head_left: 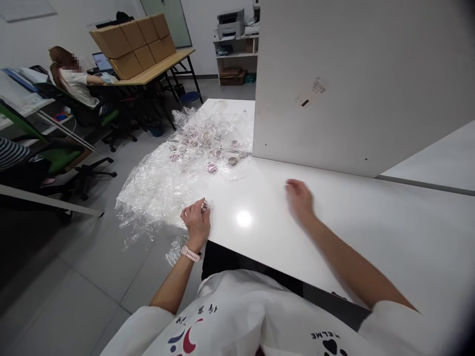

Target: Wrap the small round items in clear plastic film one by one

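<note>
My left hand (196, 222), with a pale pink watch band on its wrist, is at the near left edge of the white table (334, 207). Its fingers are closed round a small shiny item (204, 206) in clear plastic, mostly covered by the fingers. My right hand (301, 200) is over the table to the right, apart from the left. Motion smears its curled fingers, so whether it holds anything cannot be made out. Just beyond my left hand lies a heap of clear plastic wrapping (159, 173) with several small round pinkish and brownish items, one a pink disc (212, 168).
A tall white panel (315, 109) stands on the table beyond my right hand. Some plastic hangs off the table's left edge. Farther back, a person (79, 89) sits at a desk stacked with cardboard boxes (133, 47). A printer (230, 24) rests on a shelf unit.
</note>
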Tool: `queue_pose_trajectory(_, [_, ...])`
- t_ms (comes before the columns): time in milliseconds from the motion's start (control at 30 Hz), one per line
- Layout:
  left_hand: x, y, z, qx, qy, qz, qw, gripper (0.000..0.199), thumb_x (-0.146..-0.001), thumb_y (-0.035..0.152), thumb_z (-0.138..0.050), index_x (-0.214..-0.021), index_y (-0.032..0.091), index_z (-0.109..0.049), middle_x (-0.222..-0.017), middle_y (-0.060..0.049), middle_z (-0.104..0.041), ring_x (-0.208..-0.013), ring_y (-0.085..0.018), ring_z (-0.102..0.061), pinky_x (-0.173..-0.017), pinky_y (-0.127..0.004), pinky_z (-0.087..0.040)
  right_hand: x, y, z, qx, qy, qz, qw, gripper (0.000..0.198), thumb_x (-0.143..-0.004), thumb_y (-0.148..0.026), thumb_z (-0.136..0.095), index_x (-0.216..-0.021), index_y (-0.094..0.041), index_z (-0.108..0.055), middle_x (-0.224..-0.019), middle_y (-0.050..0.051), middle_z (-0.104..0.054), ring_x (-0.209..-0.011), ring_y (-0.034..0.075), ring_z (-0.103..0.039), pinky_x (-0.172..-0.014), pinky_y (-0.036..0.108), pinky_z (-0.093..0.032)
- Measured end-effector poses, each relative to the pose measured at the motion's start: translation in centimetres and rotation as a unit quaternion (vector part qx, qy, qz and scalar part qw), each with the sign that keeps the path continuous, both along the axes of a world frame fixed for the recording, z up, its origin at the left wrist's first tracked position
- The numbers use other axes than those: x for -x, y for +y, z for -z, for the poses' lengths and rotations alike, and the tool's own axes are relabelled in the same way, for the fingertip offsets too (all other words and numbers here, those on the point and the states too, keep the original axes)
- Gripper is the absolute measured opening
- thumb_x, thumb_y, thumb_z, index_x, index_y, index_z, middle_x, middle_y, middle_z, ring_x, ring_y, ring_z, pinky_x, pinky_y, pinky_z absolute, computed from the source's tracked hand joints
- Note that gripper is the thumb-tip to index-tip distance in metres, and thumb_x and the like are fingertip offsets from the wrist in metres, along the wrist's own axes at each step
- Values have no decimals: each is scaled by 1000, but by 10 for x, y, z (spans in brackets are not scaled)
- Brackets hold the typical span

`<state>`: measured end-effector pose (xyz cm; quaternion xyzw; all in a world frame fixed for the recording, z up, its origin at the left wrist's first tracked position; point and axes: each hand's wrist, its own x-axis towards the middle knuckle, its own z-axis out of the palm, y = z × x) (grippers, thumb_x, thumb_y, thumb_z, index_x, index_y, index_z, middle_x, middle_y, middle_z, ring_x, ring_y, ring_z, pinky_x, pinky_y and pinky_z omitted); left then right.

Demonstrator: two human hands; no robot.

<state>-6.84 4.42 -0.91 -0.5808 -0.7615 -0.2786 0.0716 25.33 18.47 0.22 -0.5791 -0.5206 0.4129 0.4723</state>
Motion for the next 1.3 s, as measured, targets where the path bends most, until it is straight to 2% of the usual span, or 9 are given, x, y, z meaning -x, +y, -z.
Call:
queue_pose_trajectory(167, [-1, -5, 0, -48, -19, 3, 999, 34, -97, 31, -46, -126, 17, -59, -121, -13, -66, -116, -25, -57, -114, -48, -23, 136, 24, -16, 113, 169, -129, 971, 53, -78, -51, -71, -126, -31, -63, -115, 5, -66, -104, 19, -61, -87, 35, -51])
queue_pose_trajectory(300, [-5, -18, -13, -101, -79, 24, 992, 36, -97, 32, -47, -127, 14, -55, -111, -13, -66, -106, -24, -60, -106, -46, -38, 162, 27, -29, 136, 160, -90, 974, 39, -78, -37, -71, -113, -20, -69, -85, 4, -67, -78, 15, -59, -77, 33, -52])
queue_pose_trajectory(500, [-70, -28, -60, -173, -173, 223, 944, 28, -96, 27, -54, -123, 20, -54, -115, -11, -61, -93, -17, -62, -83, -33, -53, 50, -90, -6, 117, 56, -93, 987, 34, -71, -35, -69, -101, -20, -75, -88, 4, -67, -55, 11, -47, -53, 30, -45])
queue_pose_trajectory(633, [-153, -9, -83, -81, -95, 432, 893, 22, -98, 29, -49, -115, 19, -58, -114, -11, -63, -101, -20, -61, -86, -35, -52, -39, -157, -2, 41, -107, -103, 988, 45, -70, -34, -64, -113, -27, -73, -111, 4, -67, -66, 14, -55, -61, 31, -50])
queue_pose_trajectory(733, [-196, 8, -74, 37, 3, 491, 871, 21, -97, 21, -45, -112, 17, -59, -109, -12, -63, -97, -23, -60, -81, -37, -52, -91, -183, -4, 84, -132, -48, 987, 57, -69, -35, -62, -125, -27, -68, -101, 3, -69, -65, 15, -55, -61, 32, -50])
queue_pose_trajectory(933, [-198, 16, -23, 152, 15, 452, 879, 33, -98, 20, -43, -130, 19, -52, -134, -15, -56, -131, -29, -48, -110, -52, -38, -163, -192, -2, 126, -217, 95, 963, 56, -69, -39, -59, -123, -26, -69, -109, 6, -69, -60, 15, -53, -63, 36, -50])
queue_pose_trajectory(1133, [-150, 16, -68, 18, -116, 493, 862, 39, -100, 37, -47, -137, 24, -49, -139, -10, -57, -133, -21, -49, -106, -43, -45, -144, -166, 9, 40, -313, 177, 932, 51, -75, -36, -51, -121, -23, -69, -117, 9, -65, -72, 19, -58, -86, 45, -50])
queue_pose_trajectory(1233, [-94, 61, -84, -77, -154, 313, 934, 27, -101, 24, -40, -119, 19, -60, -114, -9, -67, -111, -21, -60, -95, -41, -51, -128, -161, 12, -8, -313, 222, 923, 42, -80, -35, -50, -113, -21, -72, -108, 9, -67, -72, 19, -56, -89, 45, -49])
queue_pose_trajectory(1300, [-54, 101, -79, -43, -131, 142, 980, 27, -96, 14, -39, -111, 14, -62, -108, -13, -66, -106, -25, -59, -93, -44, -49, -124, -161, 11, -21, -312, 224, 923, 38, -80, -33, -50, -107, -21, -74, -106, 9, -68, -72, 20, -56, -89, 44, -49])
